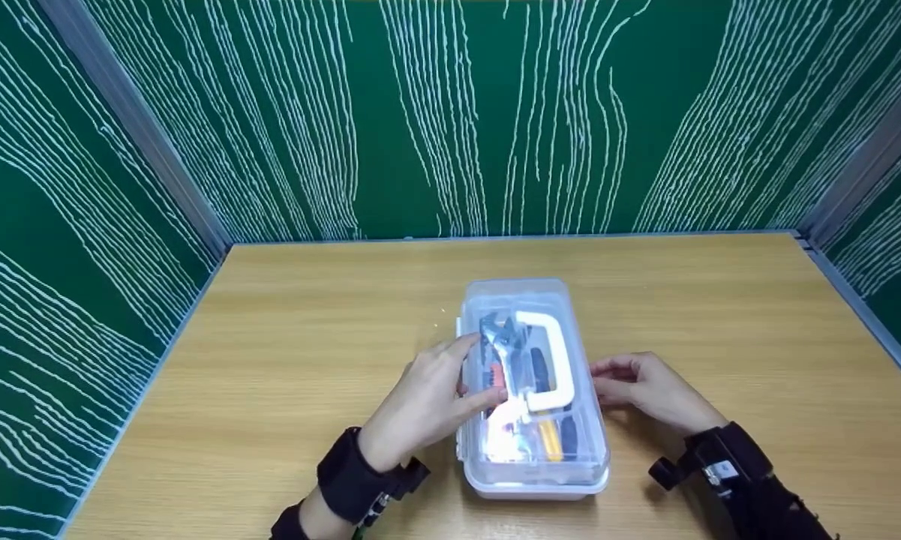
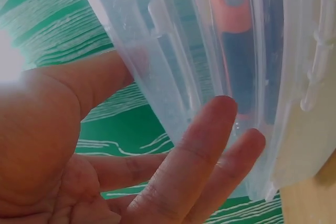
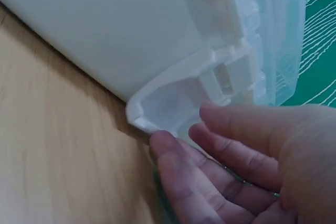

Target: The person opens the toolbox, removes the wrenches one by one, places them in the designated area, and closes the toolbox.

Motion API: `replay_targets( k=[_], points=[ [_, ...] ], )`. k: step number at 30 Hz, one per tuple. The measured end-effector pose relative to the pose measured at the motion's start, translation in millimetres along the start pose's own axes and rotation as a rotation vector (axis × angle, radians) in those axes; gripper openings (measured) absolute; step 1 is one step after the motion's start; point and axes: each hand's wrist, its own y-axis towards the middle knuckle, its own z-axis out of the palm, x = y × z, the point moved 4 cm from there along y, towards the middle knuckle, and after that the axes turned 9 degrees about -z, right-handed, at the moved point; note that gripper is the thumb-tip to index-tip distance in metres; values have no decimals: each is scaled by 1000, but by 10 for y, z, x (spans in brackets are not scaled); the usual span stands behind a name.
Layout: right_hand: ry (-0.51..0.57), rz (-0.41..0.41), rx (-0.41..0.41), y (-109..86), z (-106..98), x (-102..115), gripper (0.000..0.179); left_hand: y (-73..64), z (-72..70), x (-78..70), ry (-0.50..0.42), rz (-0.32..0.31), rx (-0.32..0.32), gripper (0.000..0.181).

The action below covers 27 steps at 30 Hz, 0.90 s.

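A toolbox [image 1: 581, 450] with a clear lid stands on the table, its lid down. Through the lid show an adjustable wrench [image 1: 502, 334], a red-orange part [image 1: 497, 375] and a yellow handle [image 1: 551, 439]. My left hand [image 1: 427, 390] is at the box's left side, thumb over the lid, the other fingers extended along the lid's side in the left wrist view. On the opposite side my right hand [image 1: 649, 390] has its fingertips right at a white latch [image 3: 170, 100], fingers loosely bent. That latch sticks out from the wall.
A white carrying handle [image 1: 559, 360] lies folded on the lid. The wooden table [image 1: 307, 337] reaches back to green panels [image 1: 420, 120] with wavy white lines, framed by grey posts [image 1: 142, 120]. A black strap with a camera is on each wrist.
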Motion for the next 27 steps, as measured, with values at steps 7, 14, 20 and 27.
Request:
replay_targets(
  k=[7, 14, 20, 27],
  points=[
    [126, -49, -21, -16, -75, 169, 58, -21, 11, 17, -6, -35, 64, 90],
    [85, -130, 53, -57, -57, 281, 76, -29, 35, 8, -29, -36, 67, 90],
    [72, -122, 108, -80, -16, 323, 88, -27, 53, 5, -45, -40, 74, 90],
    [34, -136, 98, -98, -62, 299, 85, -19, 74, -35, -42, 57, 27, 84]
  ],
)
